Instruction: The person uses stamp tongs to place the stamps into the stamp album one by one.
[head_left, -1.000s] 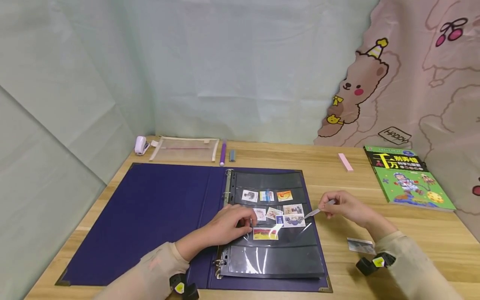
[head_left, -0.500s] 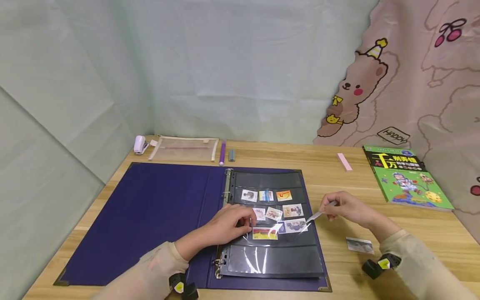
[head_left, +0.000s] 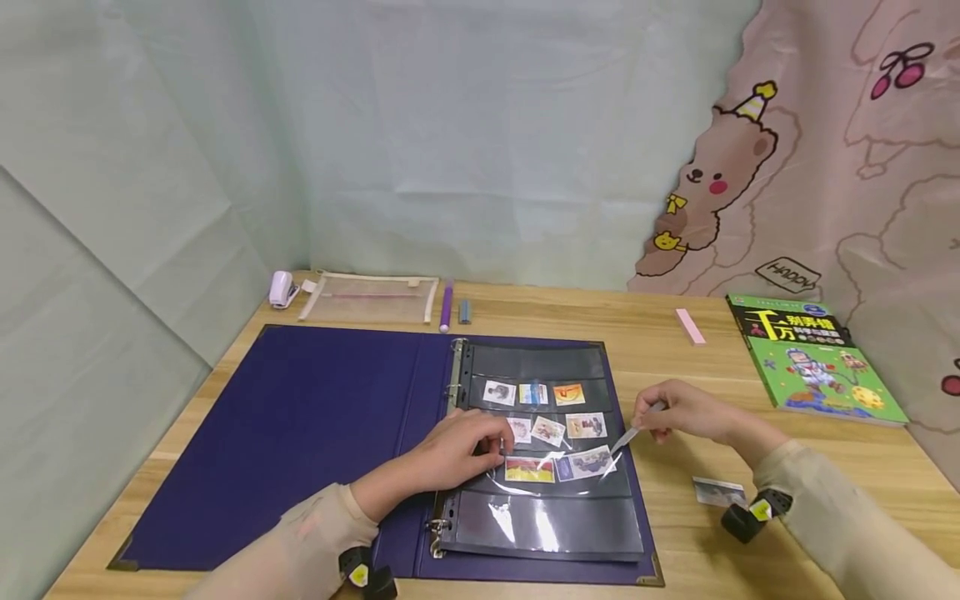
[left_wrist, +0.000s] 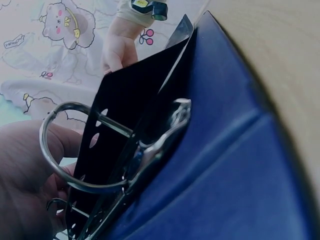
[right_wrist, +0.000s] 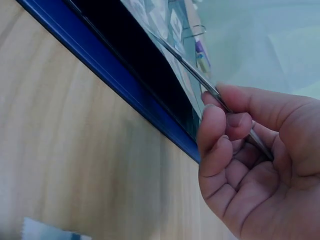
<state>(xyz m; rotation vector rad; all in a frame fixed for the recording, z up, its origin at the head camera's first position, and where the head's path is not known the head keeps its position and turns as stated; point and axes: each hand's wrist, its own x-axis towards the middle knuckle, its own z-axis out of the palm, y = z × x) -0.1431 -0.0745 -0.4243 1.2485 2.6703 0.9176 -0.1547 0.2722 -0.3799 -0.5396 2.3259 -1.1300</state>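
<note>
An open stamp album (head_left: pixel 337 417) lies with a black stock page (head_left: pixel 547 521) on its right side. My left hand (head_left: pixel 457 450) lies over the page's left part, its fingertips pinching the clear strip (head_left: pixel 517 486) of a pocket row, which bulges there. In my right hand (head_left: pixel 682 410) I grip metal tweezers (right_wrist: pixel 200 77) between thumb and fingers. Their tips meet the right end of a wide pale stamp (head_left: pixel 588 463), which sits slightly tilted in that row. A red-and-yellow stamp (head_left: pixel 530 470) is just left of it. Several other stamps (head_left: pixel 534 392) fill the rows above.
A grey stamp-like card (head_left: pixel 718 492) lies on the table near my right wrist. Behind the album are a stapler (head_left: pixel 282 290), zip pouch (head_left: pixel 375 298), purple pen (head_left: pixel 446 307) and small grey block (head_left: pixel 465 312). A pink bar (head_left: pixel 690 326) and green book (head_left: pixel 821 358) stand farther right.
The wide stamp has moved down and slightly right, from over the third row into the row beside the red-and-yellow stamp. The tweezers moved down with it. My left hand stays put.
</note>
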